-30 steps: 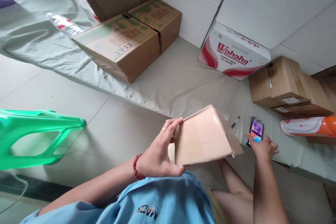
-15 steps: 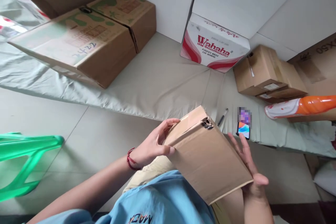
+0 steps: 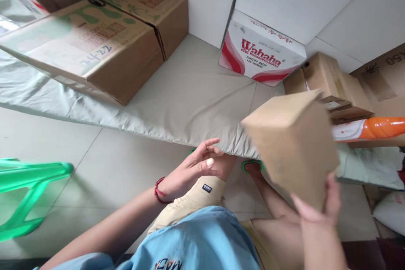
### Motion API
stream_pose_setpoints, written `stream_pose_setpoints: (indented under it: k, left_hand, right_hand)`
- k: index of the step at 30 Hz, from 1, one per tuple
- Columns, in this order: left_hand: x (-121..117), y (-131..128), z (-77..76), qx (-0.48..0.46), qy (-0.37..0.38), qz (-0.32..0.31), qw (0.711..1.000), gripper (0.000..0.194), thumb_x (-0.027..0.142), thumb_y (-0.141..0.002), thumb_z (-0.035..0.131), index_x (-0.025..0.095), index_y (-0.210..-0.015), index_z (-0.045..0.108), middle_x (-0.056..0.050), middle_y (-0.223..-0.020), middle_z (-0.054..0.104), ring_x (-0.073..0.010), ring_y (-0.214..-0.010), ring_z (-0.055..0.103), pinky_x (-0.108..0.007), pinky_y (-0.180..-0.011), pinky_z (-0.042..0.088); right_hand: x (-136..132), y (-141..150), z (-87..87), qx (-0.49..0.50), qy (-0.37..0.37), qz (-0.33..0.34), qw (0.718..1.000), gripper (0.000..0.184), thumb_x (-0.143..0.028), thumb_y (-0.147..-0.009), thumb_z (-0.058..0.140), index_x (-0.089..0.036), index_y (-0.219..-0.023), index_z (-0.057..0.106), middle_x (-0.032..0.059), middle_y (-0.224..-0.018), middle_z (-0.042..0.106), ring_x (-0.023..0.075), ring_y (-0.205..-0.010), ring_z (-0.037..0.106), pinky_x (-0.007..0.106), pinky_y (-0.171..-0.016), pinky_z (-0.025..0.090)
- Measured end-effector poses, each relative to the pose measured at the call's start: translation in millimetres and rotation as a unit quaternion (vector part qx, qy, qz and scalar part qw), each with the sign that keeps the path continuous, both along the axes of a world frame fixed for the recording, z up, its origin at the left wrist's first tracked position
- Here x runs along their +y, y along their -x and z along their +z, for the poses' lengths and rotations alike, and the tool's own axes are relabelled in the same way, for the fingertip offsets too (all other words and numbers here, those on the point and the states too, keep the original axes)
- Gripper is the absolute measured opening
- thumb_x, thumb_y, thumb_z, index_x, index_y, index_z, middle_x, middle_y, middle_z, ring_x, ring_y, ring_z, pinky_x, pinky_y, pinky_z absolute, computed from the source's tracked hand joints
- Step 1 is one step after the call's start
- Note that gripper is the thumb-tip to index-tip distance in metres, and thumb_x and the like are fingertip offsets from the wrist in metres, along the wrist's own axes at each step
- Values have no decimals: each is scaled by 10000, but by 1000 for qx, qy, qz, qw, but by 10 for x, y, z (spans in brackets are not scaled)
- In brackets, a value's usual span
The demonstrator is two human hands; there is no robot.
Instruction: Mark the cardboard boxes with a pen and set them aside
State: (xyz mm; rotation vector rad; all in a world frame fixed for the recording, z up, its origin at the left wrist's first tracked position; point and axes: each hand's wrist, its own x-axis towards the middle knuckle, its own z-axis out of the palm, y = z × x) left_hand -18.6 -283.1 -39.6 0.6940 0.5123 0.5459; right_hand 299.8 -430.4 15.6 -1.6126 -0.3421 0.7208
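Note:
A plain brown cardboard box (image 3: 294,143) is held up by its near end in my right hand (image 3: 319,202). The box is tilted and a little blurred, over the front edge of the cloth-covered surface (image 3: 202,97). My left hand (image 3: 199,162) holds nothing; its fingers are apart and slightly curled, in the air above my knee and left of the box. A red cord bracelet (image 3: 160,190) circles that wrist. The pen and phone are hidden behind the box.
Two printed cartons (image 3: 126,46) stand on the cloth at left. A white Wahaha water box (image 3: 261,52) leans by the wall. Several brown boxes (image 3: 332,76) and an orange-capped bottle (image 3: 379,128) lie at right. A green plastic stool (image 3: 34,185) stands on the floor at left.
My right hand has come from beside the phone to grip the box. My left hand has let go of it. The box has moved right and up, away from my lap.

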Motion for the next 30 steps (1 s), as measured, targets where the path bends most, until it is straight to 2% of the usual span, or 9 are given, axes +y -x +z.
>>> stream_pose_setpoints:
  k: [6, 10, 13, 16, 19, 22, 24, 26, 30]
  left_hand:
    - [-15, 94, -66, 35, 51, 19, 998, 509, 592, -833, 944, 236, -1153, 771, -100, -1161, 666, -262, -1148, 638, -444, -974, 651]
    - [-24, 227, -80, 92, 54, 66, 992, 473, 574, -827, 953, 212, -1064, 762, -82, -1075, 700, -237, -1057, 691, -389, -919, 653]
    - [-16, 344, -85, 148, 12, 103, 984, 479, 605, -847, 926, 210, -1063, 760, -90, -1077, 722, -247, -1053, 714, -383, -899, 654]
    - [49, 506, -98, 212, -72, 152, 963, 506, 642, -864, 894, 197, -1062, 756, -89, -1035, 749, -235, -1004, 718, -379, -903, 645]
    - [224, 733, -50, 271, -151, 245, 918, 505, 629, -855, 900, 191, -1042, 734, -65, -973, 761, -214, -956, 722, -359, -905, 626]
    - [533, 963, 129, 331, -236, 350, 844, 412, 533, -895, 880, 197, -1045, 696, -31, -939, 747, -192, -948, 728, -332, -894, 609]
    - [808, 1077, 319, 380, -317, 406, 768, 341, 438, -932, 843, 180, -1085, 680, -23, -979, 742, -171, -958, 732, -298, -865, 600]
    - [1125, 1169, 540, 454, -403, 451, 655, 358, 355, -951, 815, 143, -1193, 658, -53, -1158, 762, -173, -1057, 734, -293, -895, 604]
    - [1842, 1453, 905, 629, -452, 396, 493, 785, 286, -829, 966, 74, -1409, 481, -72, -1519, 614, -291, -1495, 532, -500, -1257, 471]
  right_hand:
    - [1109, -1110, 920, -56, -132, 2, 990, 593, -646, -994, 437, -380, -1402, 774, 70, -1690, 584, 366, -1478, 635, 555, -932, 567]
    - [1722, -1801, 1249, -74, -44, -75, 993, 787, -617, -954, 213, -148, -909, 843, 185, -1733, 494, 396, -1466, 625, 557, -816, 519]
    - [1914, -2010, 1274, -58, 76, -109, 990, 832, -576, -993, 130, -45, -917, 765, 329, -1761, 334, 414, -1516, 574, 547, -790, 550]
    - [1826, -1865, 1029, -62, 116, -112, 985, 598, -542, -1057, 298, -76, -969, 662, 410, -1601, 437, 393, -1430, 640, 559, -800, 577]
    - [1496, -1477, 561, -98, 67, -131, 984, 225, -412, -1015, 568, -227, -888, 553, 225, -1357, 646, 250, -1249, 708, 462, -885, 615]
    - [1029, -1020, 56, -94, 29, -91, 991, 219, -286, -770, 807, -223, -865, 619, 49, -908, 686, 180, -879, 712, 367, -807, 649]
    - [706, -760, -222, -73, 40, -54, 995, 377, -371, -636, 918, -181, -888, 712, 48, -832, 706, 161, -744, 677, 299, -670, 618]
    - [408, -582, -438, -69, 53, -32, 996, 526, -452, -545, 1011, -161, -892, 744, 52, -811, 728, 144, -690, 660, 260, -615, 583]
    - [-53, -481, -731, -98, 81, -15, 992, 635, -620, -594, 1026, -155, -960, 793, 58, -858, 766, 131, -692, 674, 249, -642, 591]
